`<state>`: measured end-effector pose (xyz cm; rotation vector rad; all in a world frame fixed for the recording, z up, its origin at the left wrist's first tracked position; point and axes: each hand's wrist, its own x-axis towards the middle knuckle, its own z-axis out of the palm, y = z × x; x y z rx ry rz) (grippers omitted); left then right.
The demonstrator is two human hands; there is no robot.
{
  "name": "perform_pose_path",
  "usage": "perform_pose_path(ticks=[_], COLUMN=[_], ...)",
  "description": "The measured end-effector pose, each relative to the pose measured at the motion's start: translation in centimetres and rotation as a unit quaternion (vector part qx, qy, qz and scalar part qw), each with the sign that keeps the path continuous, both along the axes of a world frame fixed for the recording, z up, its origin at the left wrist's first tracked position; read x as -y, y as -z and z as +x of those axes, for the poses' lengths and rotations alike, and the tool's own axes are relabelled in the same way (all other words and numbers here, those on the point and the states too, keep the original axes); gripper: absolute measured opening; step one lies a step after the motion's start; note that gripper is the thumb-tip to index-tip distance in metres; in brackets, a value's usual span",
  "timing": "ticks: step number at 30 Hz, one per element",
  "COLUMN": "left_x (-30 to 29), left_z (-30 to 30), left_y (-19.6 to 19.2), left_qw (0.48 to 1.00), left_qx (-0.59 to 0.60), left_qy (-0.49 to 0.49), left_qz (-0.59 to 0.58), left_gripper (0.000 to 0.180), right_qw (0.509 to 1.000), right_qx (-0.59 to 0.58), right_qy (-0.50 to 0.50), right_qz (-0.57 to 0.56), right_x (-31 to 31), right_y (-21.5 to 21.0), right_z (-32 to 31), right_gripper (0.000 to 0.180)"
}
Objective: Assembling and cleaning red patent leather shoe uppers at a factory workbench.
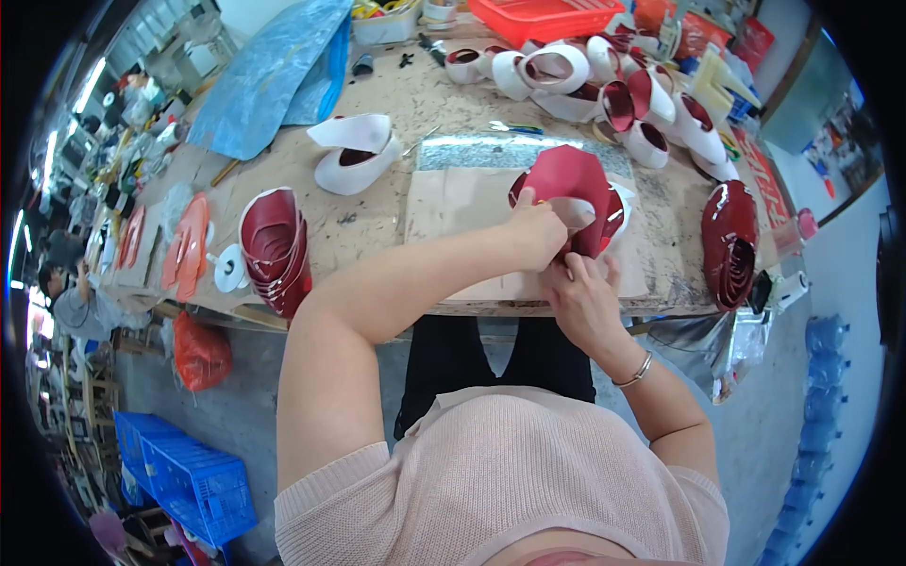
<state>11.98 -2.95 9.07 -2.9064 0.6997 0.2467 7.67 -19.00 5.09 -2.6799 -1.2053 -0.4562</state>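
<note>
Over a sheet of pale paper (453, 226) on the workbench, both my hands hold a dark red shoe upper (568, 174) with a whitish inside. My left hand (538, 233) is closed on its near left edge, the thumb up along the piece. My right hand (582, 294) pinches the lower edge with bent fingers. Part of the upper is hidden behind my hands. To the left stands a nested stack of glossy dark red uppers (274, 245); another such stack (729, 243) lies at the right. A pair of white uppers (354, 156) rests beyond my left arm.
Many white and red uppers (557, 71) crowd the back right, near a red plastic basket (547, 14). Blue plastic sheeting (264, 85) covers the back left. Below hangs a red bag (200, 351), and blue crates (193, 481) stand on the floor. Large water bottles (821, 377) line the right wall.
</note>
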Motion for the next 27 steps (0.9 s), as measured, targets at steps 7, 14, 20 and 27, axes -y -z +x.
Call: perform_pose_path(ticks=[7, 14, 20, 27], left_x=[-3.9, -4.3, -3.3, -2.8], left_z=[2.5, 1.1, 0.6, 0.7], left_y=[-2.1, -1.7, -1.9, -0.6], left_qw=[0.974, 0.977, 0.979, 0.982], left_qx=[-0.004, -0.186, -0.171, -0.142], left_qy=[0.225, -0.069, -0.104, -0.124], left_qz=[-0.031, -0.077, -0.047, -0.021], left_gripper=[0.012, 0.024, 0.028, 0.026], right_qw=[0.994, 0.997, 0.996, 0.993], right_qx=[-0.036, -0.003, -0.047, -0.032], right_qy=[-0.016, -0.014, -0.013, -0.026], right_qz=[0.1, 0.074, 0.07, 0.109], right_x=[0.0, 0.2, 0.3, -1.7], right_y=[2.2, 1.7, 0.9, 1.5], right_z=[0.0, 0.0, 0.0, -0.3], right_gripper=[0.049, 0.047, 0.046, 0.041])
